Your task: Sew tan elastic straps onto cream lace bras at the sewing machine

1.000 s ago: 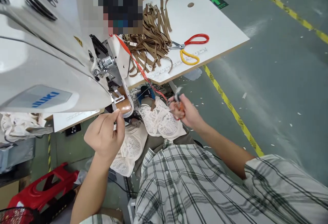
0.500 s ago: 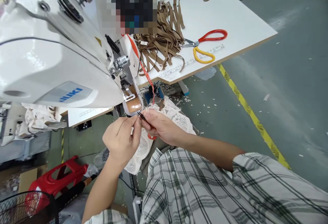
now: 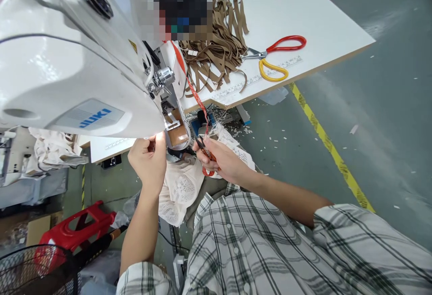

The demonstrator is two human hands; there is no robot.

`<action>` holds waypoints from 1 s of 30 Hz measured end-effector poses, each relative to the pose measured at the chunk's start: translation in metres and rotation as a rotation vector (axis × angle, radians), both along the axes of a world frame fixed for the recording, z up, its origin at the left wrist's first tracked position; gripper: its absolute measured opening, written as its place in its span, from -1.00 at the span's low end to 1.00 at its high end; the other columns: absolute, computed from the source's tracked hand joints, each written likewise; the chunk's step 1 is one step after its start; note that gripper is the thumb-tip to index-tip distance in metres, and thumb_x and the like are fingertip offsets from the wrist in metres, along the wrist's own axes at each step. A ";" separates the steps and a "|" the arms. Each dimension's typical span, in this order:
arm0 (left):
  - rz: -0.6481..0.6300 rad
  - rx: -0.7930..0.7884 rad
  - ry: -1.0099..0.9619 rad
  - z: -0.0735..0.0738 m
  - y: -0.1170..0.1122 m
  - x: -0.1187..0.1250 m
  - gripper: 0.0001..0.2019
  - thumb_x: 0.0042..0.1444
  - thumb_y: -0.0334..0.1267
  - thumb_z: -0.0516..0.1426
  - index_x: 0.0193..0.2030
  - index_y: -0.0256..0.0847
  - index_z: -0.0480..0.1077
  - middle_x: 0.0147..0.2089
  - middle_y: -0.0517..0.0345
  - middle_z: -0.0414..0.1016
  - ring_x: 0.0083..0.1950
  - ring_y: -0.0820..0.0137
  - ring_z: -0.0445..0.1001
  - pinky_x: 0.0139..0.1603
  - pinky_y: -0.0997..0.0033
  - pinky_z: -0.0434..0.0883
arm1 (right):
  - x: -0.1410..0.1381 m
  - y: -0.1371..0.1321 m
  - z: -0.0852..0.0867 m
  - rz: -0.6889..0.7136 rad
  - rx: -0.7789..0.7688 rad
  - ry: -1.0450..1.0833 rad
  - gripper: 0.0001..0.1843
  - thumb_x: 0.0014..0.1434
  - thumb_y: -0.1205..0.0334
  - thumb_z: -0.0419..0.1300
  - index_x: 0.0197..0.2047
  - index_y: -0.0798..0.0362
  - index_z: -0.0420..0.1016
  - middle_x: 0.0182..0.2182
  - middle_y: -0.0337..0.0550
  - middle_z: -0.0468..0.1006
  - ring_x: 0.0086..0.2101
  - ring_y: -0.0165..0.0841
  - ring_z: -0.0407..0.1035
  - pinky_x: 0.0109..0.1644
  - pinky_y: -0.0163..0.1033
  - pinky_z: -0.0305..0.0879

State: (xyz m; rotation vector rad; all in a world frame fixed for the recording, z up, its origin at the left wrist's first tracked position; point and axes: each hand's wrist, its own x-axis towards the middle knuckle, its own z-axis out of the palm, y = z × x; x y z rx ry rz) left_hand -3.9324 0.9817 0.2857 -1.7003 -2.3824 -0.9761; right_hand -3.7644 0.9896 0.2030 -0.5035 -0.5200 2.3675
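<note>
My right hand (image 3: 224, 160) is closed around a pair of small scissors (image 3: 209, 155) with dark blades and red handles, blades pointing up and left. A twisted red cord (image 3: 200, 100) hangs down close to those blades. My left hand (image 3: 148, 162) is raised under the head of the white sewing machine (image 3: 101, 83), thumb and fingers pinched together. Whatever sits in that pinch is hidden or too small to name. Below and between both hands, white lace fabric (image 3: 177, 191) drapes over my lap, near the machine's narrow arm (image 3: 177, 135).
Brown fabric strips (image 3: 222, 45) lie piled on the white table (image 3: 324, 20). Large scissors (image 3: 258, 55) with one red and one yellow handle rest beside them. At lower left are a red stool (image 3: 79, 227) and a fan (image 3: 37, 268). A pixelated person shows behind the machine.
My hands, together half a second ago, are now apart. The left has moved left and up under the machine head; the right has shifted slightly right, still holding the small scissors.
</note>
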 end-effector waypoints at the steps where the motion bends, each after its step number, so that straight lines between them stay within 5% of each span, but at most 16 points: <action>1: 0.012 -0.012 -0.025 -0.001 0.001 0.000 -0.74 0.17 -0.16 0.20 -0.48 -0.25 0.49 -0.56 0.27 0.30 -0.47 0.48 0.27 -0.38 0.46 0.22 | -0.001 0.000 -0.001 0.001 -0.007 0.002 -0.54 0.30 -0.23 0.09 -0.17 0.04 0.39 -0.53 -0.40 0.26 -0.64 -0.60 -0.16 -0.56 -0.37 -0.21; 7: 0.047 -0.052 -0.126 -0.001 0.006 0.004 -0.72 0.12 -0.16 0.21 -0.54 -0.25 0.43 -0.60 0.30 0.20 -0.48 0.48 0.25 -0.40 0.45 0.20 | -0.003 0.006 -0.001 -0.035 -0.006 -0.008 -0.52 0.23 -0.26 0.17 -0.21 0.04 0.38 -0.55 -0.42 0.23 -0.64 -0.61 -0.16 -0.57 -0.36 -0.24; 11: 0.049 -0.025 -0.166 -0.002 0.006 0.004 -0.72 0.11 -0.15 0.22 -0.55 -0.25 0.41 -0.60 0.30 0.19 -0.48 0.49 0.23 -0.42 0.46 0.19 | -0.004 0.014 0.006 -0.110 0.133 -0.133 -0.57 0.17 -0.19 0.26 -0.22 0.01 0.36 -0.55 -0.44 0.14 -0.61 -0.59 -0.08 -0.54 -0.38 -0.14; 20: 0.020 -0.041 -0.209 0.003 0.007 0.009 -0.69 0.12 -0.12 0.24 -0.54 -0.27 0.47 -0.61 0.28 0.27 -0.50 0.49 0.27 -0.42 0.47 0.23 | -0.027 0.050 0.014 -0.332 0.721 -0.534 -0.79 0.25 0.12 0.22 -0.09 0.02 0.48 -0.55 -0.39 0.17 -0.46 -0.48 0.16 -0.23 -0.31 0.18; 25: 0.014 -0.090 -0.152 0.006 0.007 0.009 -0.73 0.16 -0.13 0.22 -0.46 -0.26 0.55 -0.57 0.24 0.40 -0.47 0.47 0.36 -0.38 0.48 0.27 | -0.042 0.067 0.014 -0.383 1.075 -0.768 -0.70 0.32 0.06 0.13 -0.09 0.05 0.58 -0.35 -0.13 0.57 -0.22 -0.30 0.41 -0.09 -0.25 0.24; 30: 0.013 -0.096 0.002 0.000 0.006 0.001 -0.71 0.20 -0.09 0.20 -0.39 -0.22 0.62 -0.56 0.21 0.47 -0.46 0.45 0.41 -0.38 0.48 0.28 | -0.053 0.073 0.002 -0.484 1.266 -0.933 -0.62 0.31 -0.04 0.13 -0.25 0.07 0.61 -0.37 -0.03 0.61 -0.25 -0.23 0.45 -0.15 -0.22 0.24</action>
